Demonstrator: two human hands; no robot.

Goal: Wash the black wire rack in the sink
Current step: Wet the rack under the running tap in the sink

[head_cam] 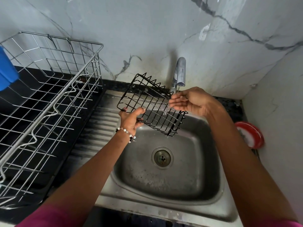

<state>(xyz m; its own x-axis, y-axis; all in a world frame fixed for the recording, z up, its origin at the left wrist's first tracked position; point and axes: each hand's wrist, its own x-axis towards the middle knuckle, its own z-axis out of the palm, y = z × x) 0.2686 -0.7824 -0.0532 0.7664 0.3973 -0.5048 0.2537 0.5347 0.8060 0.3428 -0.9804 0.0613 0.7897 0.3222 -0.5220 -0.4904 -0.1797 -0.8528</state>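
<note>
The black wire rack (147, 102) hangs tilted over the steel sink (205, 190), just under the chrome tap (179, 72). My left hand (131, 119) grips the rack's near left edge, thumb on top and fingers curled beneath. A bead bracelet sits on that wrist. My right hand (191, 100) is held open, palm up, with straight fingers at the rack's far right edge below the spout. A thin stream of water falls from the tap through the rack's wires.
A large silver wire dish drainer (49, 102) stands on the black counter to the left, with a blue object (6, 71) at its far end. A red bowl with white contents (250, 133) sits right of the sink. The marbled wall closes in behind and right.
</note>
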